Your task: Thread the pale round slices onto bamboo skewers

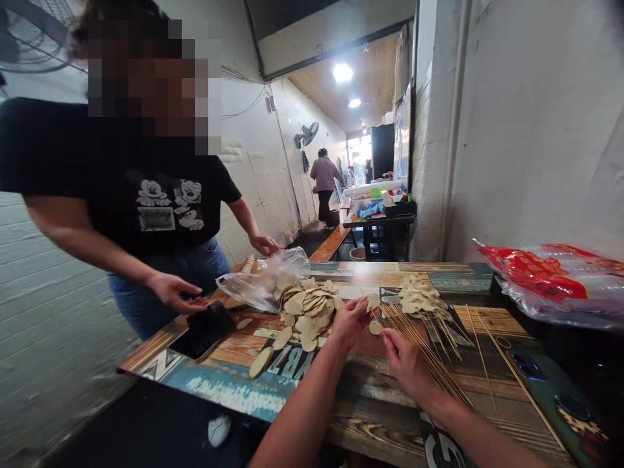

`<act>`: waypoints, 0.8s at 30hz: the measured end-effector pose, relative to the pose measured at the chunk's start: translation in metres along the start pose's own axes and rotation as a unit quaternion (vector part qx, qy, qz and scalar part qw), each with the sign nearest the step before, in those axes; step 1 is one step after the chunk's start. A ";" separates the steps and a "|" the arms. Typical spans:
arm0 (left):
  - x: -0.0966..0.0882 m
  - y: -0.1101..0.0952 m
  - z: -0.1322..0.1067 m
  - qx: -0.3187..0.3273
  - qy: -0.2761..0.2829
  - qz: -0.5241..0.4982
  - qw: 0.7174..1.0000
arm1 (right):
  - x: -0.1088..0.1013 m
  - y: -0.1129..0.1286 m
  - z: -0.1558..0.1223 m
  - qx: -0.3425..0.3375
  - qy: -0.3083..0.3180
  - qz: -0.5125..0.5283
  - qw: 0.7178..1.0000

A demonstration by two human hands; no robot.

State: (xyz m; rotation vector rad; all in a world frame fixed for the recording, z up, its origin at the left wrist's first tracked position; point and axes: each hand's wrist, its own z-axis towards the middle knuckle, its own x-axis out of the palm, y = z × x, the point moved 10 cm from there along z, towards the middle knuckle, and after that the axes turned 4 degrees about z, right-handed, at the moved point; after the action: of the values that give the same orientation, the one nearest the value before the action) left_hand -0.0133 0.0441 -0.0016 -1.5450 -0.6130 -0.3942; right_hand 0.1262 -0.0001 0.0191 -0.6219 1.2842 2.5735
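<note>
My left hand is closed, its fingertips pinching a pale, thin slice that looks like potato. Close by on the right, my right hand is also closed, thumb and finger together at a bamboo skewer by a second small slice. The skewer itself is mostly hidden by my fingers. Left of my hands lies a heap of loose slices. A bundle of bare bamboo skewers runs beside and partly under my right hand. Beyond it, skewered slices are stacked with their sticks pointing towards me.
Across the table, a person in a black T-shirt has one hand at a clear plastic bag. A dark tablet lies near the left edge. At right are a red-and-clear plastic package and a phone.
</note>
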 end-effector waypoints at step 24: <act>-0.040 -0.085 -0.005 0.208 0.150 0.863 0.435 | -0.021 -0.028 0.014 0.026 -0.063 -0.054 0.996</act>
State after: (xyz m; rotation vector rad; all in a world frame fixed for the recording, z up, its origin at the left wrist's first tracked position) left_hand -0.0948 0.0328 0.0432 -0.8455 1.2278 1.0239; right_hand 0.1510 0.0284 0.0165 -0.4957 1.2389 2.4420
